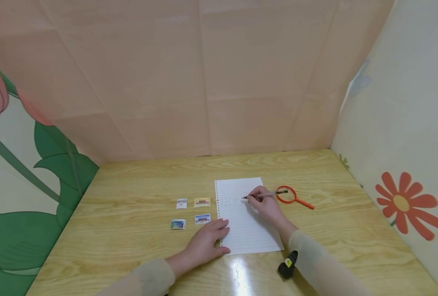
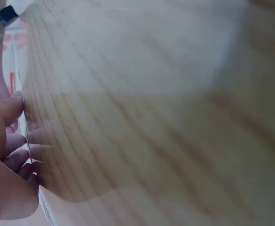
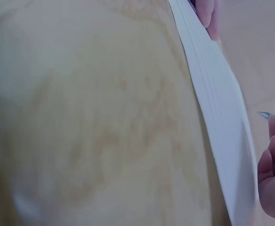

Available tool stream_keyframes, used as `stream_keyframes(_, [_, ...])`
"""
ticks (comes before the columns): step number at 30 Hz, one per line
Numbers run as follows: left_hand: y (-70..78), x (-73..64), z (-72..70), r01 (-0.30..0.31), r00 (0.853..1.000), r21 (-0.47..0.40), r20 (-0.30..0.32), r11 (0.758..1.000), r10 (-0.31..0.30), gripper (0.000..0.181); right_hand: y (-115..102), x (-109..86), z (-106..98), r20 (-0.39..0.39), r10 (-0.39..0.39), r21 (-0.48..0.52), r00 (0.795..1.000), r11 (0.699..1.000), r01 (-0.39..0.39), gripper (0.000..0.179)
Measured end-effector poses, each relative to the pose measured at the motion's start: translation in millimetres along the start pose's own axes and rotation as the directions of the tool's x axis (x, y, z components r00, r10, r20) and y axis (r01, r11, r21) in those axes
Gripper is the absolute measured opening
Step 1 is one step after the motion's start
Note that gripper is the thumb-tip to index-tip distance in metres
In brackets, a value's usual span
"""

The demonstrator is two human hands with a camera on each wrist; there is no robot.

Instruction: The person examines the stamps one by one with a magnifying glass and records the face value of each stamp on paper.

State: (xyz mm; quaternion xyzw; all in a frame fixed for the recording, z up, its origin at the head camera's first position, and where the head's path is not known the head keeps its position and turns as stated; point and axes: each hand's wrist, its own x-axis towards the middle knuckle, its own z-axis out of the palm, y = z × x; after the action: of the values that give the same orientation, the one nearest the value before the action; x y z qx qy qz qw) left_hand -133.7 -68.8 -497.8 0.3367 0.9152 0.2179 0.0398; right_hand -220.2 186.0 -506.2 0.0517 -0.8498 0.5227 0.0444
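A sheet of lined paper (image 1: 246,230) with a punched left edge lies on the table, faint writing near its upper left. My right hand (image 1: 267,205) pinches a pen (image 1: 268,194) over the upper part of the sheet, its tip pointing left beside the writing. In the right wrist view the pen's pointed tip (image 3: 264,114) pokes out past the curled fingers of the right hand (image 3: 274,183). My left hand (image 1: 206,241) rests on the paper's lower left edge with fingers spread. The left wrist view shows the left hand (image 2: 5,155) low against the surface.
Left of the paper lie several small picture cards, among them a yellowish one (image 1: 202,202) and a blue-green one (image 1: 178,224). A red magnifying glass (image 1: 304,203) lies right of the paper. Walls border the wooden table (image 1: 130,222) at the back and sides.
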Motion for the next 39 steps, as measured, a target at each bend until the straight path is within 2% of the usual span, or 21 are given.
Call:
stream_keyframes(7, [0.0,-0.5,0.4,0.014,1.0,-0.005,0.01,1.0,-0.014,0.063,-0.6,0.5,-14.5,0.019,-0.079,0.035,0.997,0.996,0.078,0.01])
stream_keyframes(13, [0.4,-0.4,-0.2,0.01,1.0,-0.006,0.006,1.0,-0.01,0.062,-2.8,-2.6,-31.0,0.039,-0.119,0.074,0.992,0.99,0.116,0.012])
stream_keyframes(16, [0.3,-0.5,0.1,0.004,1.0,-0.001,0.0,1.0,-0.004,0.062,-3.6,-5.6,-39.5,0.021,-0.139,0.049,0.99,0.989,0.137,0.012])
stream_keyframes(20, [0.6,-0.3,-0.3,0.002,1.0,-0.001,-0.002,1.0,-0.002,0.062,-1.1,-11.4,-52.3,-0.011,-0.124,0.016,0.992,0.992,0.124,0.016])
stream_keyframes(22, [0.6,-0.2,-0.3,0.003,1.0,-0.001,-0.003,1.0,-0.003,0.062,1.3,-14.3,-59.2,-0.027,-0.134,-0.033,0.991,0.991,0.133,0.018])
stream_keyframes(24, [0.3,-0.3,0.0,0.003,1.0,-0.001,-0.004,1.0,-0.003,0.062,5.3,-16.5,-66.0,-0.036,-0.172,-0.089,0.984,0.982,0.168,0.019])
stream_keyframes(27, [0.2,-0.1,0.4,0.003,1.0,0.0,-0.004,1.0,-0.003,0.062,12.6,-18.8,-77.5,-0.01,-0.21,-0.127,0.978,0.97,0.207,0.022])
stream_keyframes(29, [0.3,0.0,0.5,0.005,1.0,0.002,-0.002,1.0,-0.005,0.062,18.8,-19.4,-85.7,0.032,-0.193,-0.086,0.981,0.977,0.195,0.025])
stream_keyframes(33, [0.2,0.2,0.5,0.006,1.0,0.007,0.002,1.0,-0.006,0.061,26.7,-19.3,-100.7,0.087,-0.051,0.082,0.995,0.996,0.044,0.03])
stream_keyframes(36, [0.1,0.3,0.6,0.003,1.0,0.01,0.004,1.0,-0.003,0.061,25.9,-19.0,-107.7,0.092,0.049,0.248,0.995,0.966,-0.071,0.037])
stream_keyframes(39, [-0.1,-0.2,0.9,-0.004,1.0,0.012,-0.002,1.0,0.004,0.061,25.7,-19.2,-113.6,0.06,0.085,0.288,0.995,0.953,-0.099,0.044])
